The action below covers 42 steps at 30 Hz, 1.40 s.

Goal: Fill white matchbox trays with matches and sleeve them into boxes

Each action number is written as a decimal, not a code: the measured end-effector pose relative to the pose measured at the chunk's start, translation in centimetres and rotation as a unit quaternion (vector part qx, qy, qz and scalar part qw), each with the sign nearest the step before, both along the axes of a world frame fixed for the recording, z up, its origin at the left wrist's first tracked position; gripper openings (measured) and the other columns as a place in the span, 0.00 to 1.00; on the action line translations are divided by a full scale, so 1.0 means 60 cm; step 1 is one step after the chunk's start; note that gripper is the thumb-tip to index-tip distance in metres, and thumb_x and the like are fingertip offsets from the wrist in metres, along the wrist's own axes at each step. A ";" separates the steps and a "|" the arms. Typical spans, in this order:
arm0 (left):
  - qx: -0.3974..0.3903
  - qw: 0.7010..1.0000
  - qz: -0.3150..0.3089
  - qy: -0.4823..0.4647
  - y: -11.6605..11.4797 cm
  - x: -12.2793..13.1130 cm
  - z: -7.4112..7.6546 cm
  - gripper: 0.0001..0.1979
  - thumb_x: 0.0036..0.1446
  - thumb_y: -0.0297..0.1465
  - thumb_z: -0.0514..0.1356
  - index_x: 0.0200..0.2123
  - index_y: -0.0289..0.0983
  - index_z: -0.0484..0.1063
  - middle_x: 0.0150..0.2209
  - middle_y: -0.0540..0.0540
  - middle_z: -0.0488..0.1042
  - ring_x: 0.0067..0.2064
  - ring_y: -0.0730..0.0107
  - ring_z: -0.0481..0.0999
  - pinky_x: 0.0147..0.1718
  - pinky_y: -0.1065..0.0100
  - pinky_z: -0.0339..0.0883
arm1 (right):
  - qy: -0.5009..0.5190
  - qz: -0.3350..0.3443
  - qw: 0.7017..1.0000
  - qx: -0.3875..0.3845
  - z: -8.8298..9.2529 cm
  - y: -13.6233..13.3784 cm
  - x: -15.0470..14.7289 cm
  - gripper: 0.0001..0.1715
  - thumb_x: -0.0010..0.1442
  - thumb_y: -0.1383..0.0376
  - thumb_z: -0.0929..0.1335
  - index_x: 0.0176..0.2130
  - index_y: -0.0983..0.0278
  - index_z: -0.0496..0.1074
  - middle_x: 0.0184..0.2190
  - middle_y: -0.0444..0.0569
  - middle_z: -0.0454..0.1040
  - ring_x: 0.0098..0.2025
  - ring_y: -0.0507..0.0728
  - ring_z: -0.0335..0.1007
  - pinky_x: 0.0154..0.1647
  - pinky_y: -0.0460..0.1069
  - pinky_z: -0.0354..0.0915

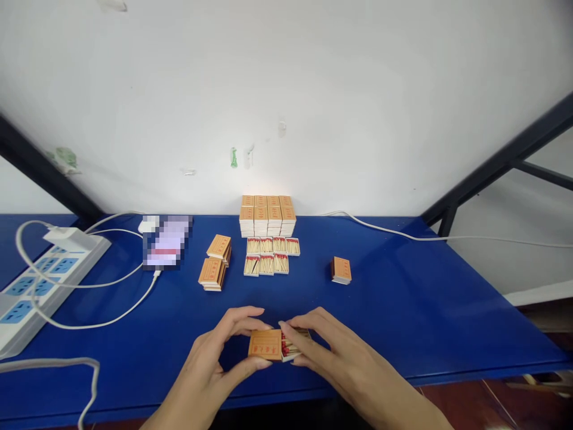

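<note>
Near the table's front edge, my left hand [230,352] grips the orange-brown cover of a matchbox [265,345] between thumb and fingers. My right hand [331,355] holds the white matchbox tray [289,348], which sticks out of the cover's right side with red-tipped matches inside. Beyond my hands, several open trays of matches [267,264] lie in two rows. Behind them stands a block of stacked closed matchboxes [267,215]. Two small stacks of matchboxes [212,272] are on the left, and a short matchbox stack [341,270] is on the right.
The blue table [403,310] meets a pale wall [313,107]. At left are a white power strip [54,280] with looping white cables and a blurred-out phone [165,242]. Another white cable [394,235] runs along the back right. Dark metal frame bars [505,164] slant at both sides.
</note>
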State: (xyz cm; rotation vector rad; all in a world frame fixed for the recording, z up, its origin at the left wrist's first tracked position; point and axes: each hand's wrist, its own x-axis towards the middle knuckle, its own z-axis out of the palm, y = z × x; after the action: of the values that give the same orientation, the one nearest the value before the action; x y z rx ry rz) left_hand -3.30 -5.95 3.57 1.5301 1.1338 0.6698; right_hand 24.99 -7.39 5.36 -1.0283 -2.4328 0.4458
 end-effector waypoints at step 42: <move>-0.186 0.925 -0.083 -0.319 0.013 0.022 0.008 0.61 0.49 0.26 0.84 0.77 0.60 0.57 0.58 0.47 0.76 0.44 0.68 0.83 0.48 0.62 0.76 | 0.210 0.044 0.944 -0.250 0.048 -0.022 -0.019 0.28 0.66 0.62 0.80 0.63 0.51 0.81 0.62 0.49 0.80 0.60 0.57 0.81 0.63 0.50 0.76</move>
State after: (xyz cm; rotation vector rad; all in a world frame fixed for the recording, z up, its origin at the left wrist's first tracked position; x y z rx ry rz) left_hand -1.99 -5.20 4.04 0.9584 0.5789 0.7154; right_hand 23.88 -8.69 8.24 -0.8956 -2.0209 1.2275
